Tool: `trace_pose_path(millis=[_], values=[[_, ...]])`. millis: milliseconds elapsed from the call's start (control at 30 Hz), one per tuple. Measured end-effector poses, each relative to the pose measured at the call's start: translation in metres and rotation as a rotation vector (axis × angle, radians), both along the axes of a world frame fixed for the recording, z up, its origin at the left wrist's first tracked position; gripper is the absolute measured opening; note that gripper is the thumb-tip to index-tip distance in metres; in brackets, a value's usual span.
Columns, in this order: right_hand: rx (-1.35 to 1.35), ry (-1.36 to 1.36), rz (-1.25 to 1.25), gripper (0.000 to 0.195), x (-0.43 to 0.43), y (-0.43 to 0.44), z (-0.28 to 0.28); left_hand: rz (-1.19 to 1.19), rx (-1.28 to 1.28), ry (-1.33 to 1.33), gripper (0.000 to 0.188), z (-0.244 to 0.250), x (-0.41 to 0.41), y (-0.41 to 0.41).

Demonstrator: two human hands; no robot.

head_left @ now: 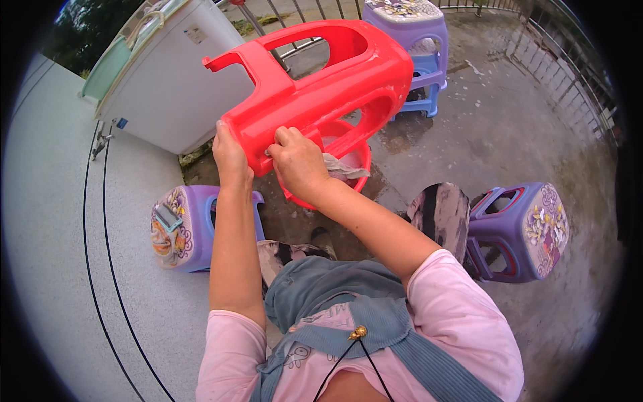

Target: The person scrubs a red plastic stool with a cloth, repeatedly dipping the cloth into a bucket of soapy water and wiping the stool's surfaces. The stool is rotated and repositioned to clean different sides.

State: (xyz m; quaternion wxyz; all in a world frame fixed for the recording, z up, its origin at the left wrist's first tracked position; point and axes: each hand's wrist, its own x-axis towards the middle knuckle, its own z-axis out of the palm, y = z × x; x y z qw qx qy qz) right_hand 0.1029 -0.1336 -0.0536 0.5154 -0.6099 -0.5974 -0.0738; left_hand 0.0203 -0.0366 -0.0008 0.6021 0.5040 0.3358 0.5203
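Observation:
A red plastic stool point(321, 95) is held up on its side in front of me, over a red basin point(365, 158). My left hand point(231, 153) grips the end of one of its legs. Against the same leg, near its foot, my right hand point(299, 161) presses with a pale wet cloth point(346, 167) in its fingers. The cloth's loose end hangs out past my wrist above the basin. Whitish liquid shows inside the basin, which the stool and my right hand partly cover.
A purple stool point(201, 201) at left bears a phone point(168, 217) and a crumpled cloth point(168, 243). Another purple stool point(502, 233) lies on its side at right. Stacked stools point(409, 30) stand behind. A white chest-like appliance point(166, 85) is by the wall; metal railings point(562, 55) edge the wet concrete floor.

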Motion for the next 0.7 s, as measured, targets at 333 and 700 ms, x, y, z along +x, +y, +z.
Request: trace_pose_path(millis=[333,700], values=[[-0.182,-0.239,0.226,0.005,0.023,-0.013,0.022,-0.016,0.023,0.009,0.047,-0.002,0.002,-0.001],[-0.085,0.087,0.178,0.007,-0.002,-0.002,-0.005,0.088,-0.028,0.043,0.044,-0.016,0.000,-0.005]])
